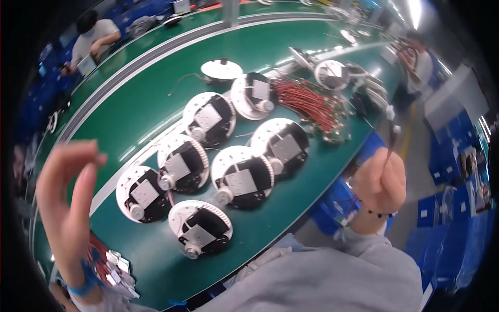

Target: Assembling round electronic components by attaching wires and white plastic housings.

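My left hand (pixel 67 197) is raised over the left end of the green workbench, wearing a blue wristband. Its fingers curl forward with the thumb apart, and nothing shows between them. At the right, beyond the bench's near edge, my right hand (pixel 381 177) is closed around a thin dark wire (pixel 392 140), whose small pale ends stick up above the fist. Several round white units stand in two rows between my hands, such as the nearest white disc unit (pixel 182 214). Each carries a black part, a silver plate and a small round cylinder.
Red wires (pixel 304 101) lie bundled at the bench's far right; another wire bundle (pixel 112 268) lies beside my left wrist. A white round cover (pixel 222 70) rests behind the units. Blue bins (pixel 332 208) stand below the right edge. Two people sit farther off.
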A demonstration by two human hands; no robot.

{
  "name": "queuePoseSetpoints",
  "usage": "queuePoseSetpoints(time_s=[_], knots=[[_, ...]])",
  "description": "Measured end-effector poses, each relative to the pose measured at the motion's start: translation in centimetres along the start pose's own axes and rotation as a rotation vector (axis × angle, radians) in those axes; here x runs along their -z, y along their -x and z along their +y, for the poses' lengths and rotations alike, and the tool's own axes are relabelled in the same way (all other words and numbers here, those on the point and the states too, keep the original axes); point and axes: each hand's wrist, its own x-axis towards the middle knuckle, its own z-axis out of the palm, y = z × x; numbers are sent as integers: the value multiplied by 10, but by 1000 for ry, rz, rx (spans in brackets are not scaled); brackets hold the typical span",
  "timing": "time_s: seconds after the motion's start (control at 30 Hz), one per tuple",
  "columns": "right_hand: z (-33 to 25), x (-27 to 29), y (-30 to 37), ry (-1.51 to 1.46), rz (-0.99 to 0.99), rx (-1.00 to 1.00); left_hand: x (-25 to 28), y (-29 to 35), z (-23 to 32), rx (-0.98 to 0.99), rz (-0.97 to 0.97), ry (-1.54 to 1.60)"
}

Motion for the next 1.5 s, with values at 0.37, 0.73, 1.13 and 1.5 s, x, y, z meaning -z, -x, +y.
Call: queuePoseSetpoints(time_s=[0.37, 0.73, 1.13, 1.5], knots=[[72, 0, 34, 1364, -16, 211, -195, -169, -126, -305, -389, -547], [46, 54, 24, 1194, 621, 259, -281, -205, -180, -283, -133, -765], [69, 58, -71, 1010, 345, 119, -58, -149, -144, 91, 167, -58], [95, -153, -51, -203, -554, -898, 115, 68, -54, 438, 337, 23]])
